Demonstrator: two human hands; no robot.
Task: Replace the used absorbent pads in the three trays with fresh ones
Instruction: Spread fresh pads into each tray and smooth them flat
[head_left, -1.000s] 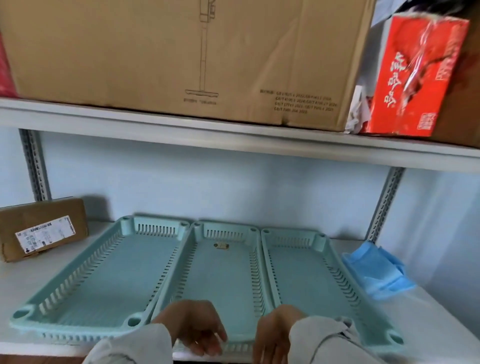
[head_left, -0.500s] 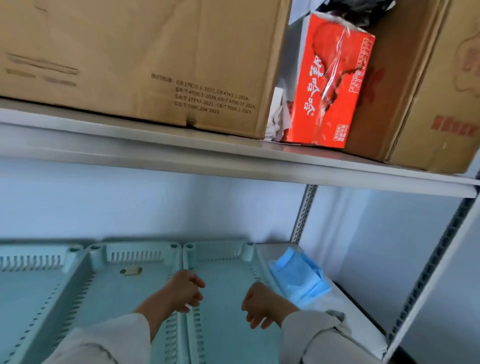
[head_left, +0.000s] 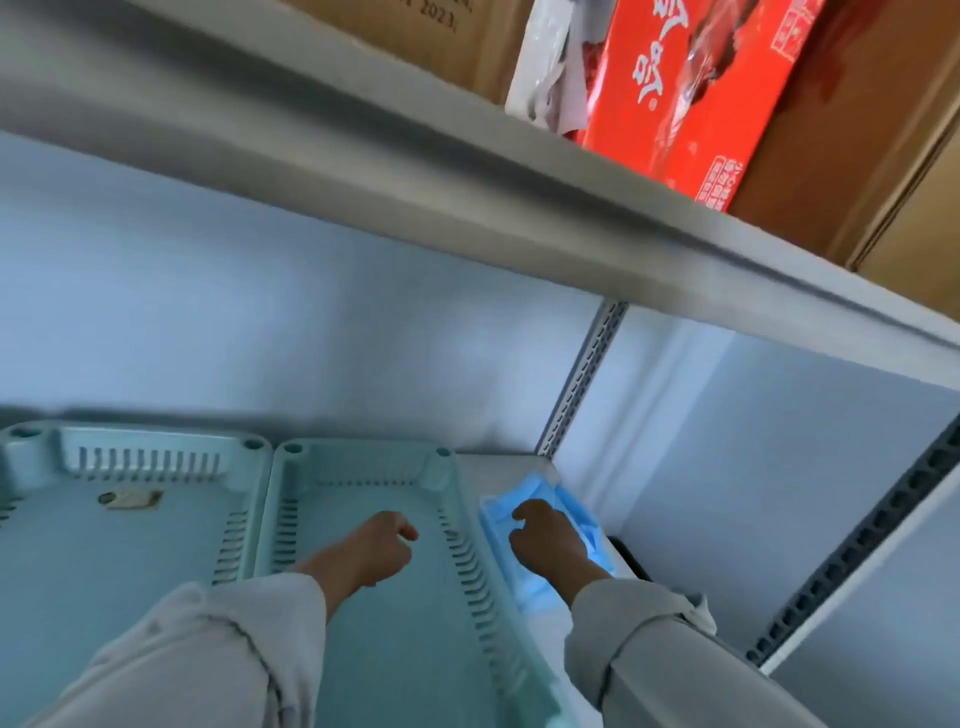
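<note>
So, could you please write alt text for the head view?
A person's right hand rests on a stack of blue pads beside the rightmost tray, while the left hand hovers, loosely curled, over that tray. Boxes sit on the shelf above.

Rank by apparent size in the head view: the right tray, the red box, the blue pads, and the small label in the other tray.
1. Right tray, largest.
2. Red box, partly cut off by the frame, so its rank is unsure.
3. Blue pads, partly covered by the right hand.
4. Label, smallest.
</note>
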